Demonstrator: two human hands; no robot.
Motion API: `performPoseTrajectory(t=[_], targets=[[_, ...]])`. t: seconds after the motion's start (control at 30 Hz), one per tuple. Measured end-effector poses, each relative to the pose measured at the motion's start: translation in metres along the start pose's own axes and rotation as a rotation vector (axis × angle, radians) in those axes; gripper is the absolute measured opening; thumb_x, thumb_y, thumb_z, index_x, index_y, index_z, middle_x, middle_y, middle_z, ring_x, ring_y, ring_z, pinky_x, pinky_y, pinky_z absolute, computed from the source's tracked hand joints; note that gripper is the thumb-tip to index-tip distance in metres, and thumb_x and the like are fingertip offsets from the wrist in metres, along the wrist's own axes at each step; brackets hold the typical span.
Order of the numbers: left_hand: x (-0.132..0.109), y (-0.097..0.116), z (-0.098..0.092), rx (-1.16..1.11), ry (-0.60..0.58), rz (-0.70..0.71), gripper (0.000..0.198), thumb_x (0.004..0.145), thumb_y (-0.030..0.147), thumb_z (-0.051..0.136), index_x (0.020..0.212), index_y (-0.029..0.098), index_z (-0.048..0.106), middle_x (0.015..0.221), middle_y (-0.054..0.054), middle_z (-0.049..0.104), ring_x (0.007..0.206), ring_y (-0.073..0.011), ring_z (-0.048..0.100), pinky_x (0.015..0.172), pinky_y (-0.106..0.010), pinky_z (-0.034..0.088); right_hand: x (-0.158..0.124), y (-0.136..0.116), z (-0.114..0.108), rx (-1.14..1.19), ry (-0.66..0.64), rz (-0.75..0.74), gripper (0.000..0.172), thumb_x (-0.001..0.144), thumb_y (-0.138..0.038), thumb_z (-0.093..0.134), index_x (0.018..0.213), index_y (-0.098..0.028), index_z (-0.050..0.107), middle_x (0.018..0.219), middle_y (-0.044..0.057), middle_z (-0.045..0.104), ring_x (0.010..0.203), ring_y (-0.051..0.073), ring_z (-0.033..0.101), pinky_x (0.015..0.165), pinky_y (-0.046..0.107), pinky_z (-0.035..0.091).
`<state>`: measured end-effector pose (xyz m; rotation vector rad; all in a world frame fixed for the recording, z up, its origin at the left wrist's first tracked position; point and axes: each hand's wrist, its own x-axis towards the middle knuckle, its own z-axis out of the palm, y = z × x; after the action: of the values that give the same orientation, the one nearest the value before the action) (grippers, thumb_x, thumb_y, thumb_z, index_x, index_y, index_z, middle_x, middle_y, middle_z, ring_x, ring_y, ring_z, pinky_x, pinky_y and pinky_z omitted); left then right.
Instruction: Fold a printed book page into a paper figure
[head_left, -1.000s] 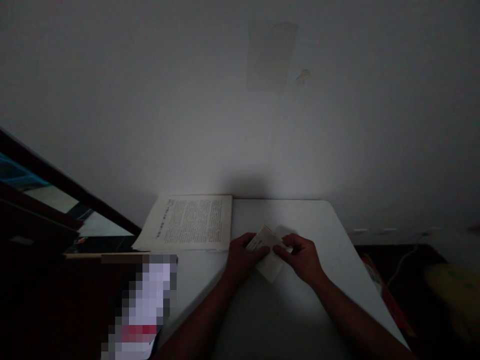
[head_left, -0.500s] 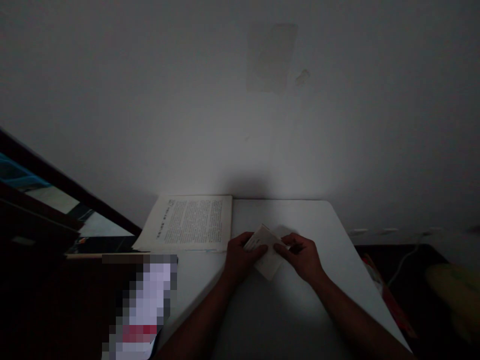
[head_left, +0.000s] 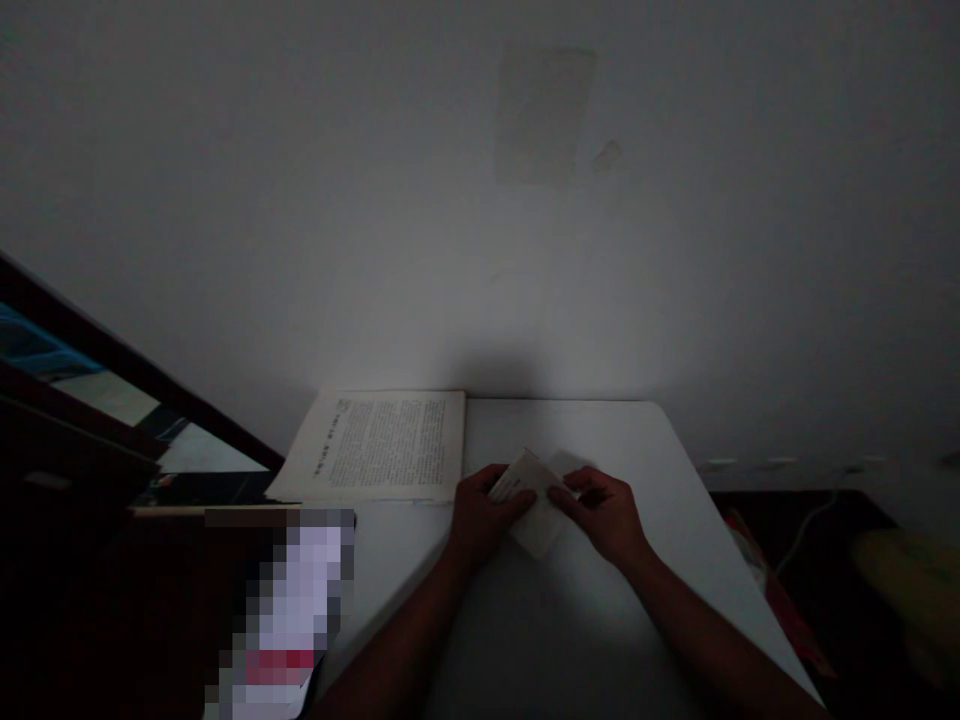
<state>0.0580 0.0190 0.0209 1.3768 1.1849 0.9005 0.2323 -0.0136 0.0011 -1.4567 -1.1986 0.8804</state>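
Observation:
A small folded piece of printed paper (head_left: pixel 534 500) is held just above the white table (head_left: pixel 570 620), tilted like a diamond. My left hand (head_left: pixel 480 515) pinches its left side, fingers curled over the printed edge. From the other side my right hand (head_left: pixel 604 515) grips the paper with thumb and fingers closed. An open booklet of printed text (head_left: pixel 379 445) lies flat on the table's far left corner, a little left of my left hand.
A pale wall (head_left: pixel 480 200) rises right behind the table. Dark furniture with a slanted frame (head_left: pixel 112 400) stands at the left. A blurred-out patch (head_left: pixel 289 610) sits at the table's near left. Cable and a yellowish object (head_left: pixel 907 580) lie on the dark floor at right.
Both hands with the folded paper shifted slightly away from me and upward in view; the grip is the same. The booklet has not moved.

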Motion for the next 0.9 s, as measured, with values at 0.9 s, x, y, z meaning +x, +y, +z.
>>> performPoseTrajectory(t=[0.9], targets=[[-0.0005, 0.0033, -0.0016, 0.002, 0.025, -0.009, 0.031, 0.064, 0.033, 0.071, 0.087, 0.013, 0.067, 0.078, -0.004, 0.069, 0.07, -0.0182, 0.063, 0.06, -0.025, 0.049, 0.0014, -0.0049, -0.0051, 0.056, -0.004, -0.029, 0.023, 0.065, -0.038, 0.071, 0.062, -0.017, 0.061, 0.057, 0.001, 0.062, 0.051, 0.012, 0.055, 0.049, 0.025, 0.045]])
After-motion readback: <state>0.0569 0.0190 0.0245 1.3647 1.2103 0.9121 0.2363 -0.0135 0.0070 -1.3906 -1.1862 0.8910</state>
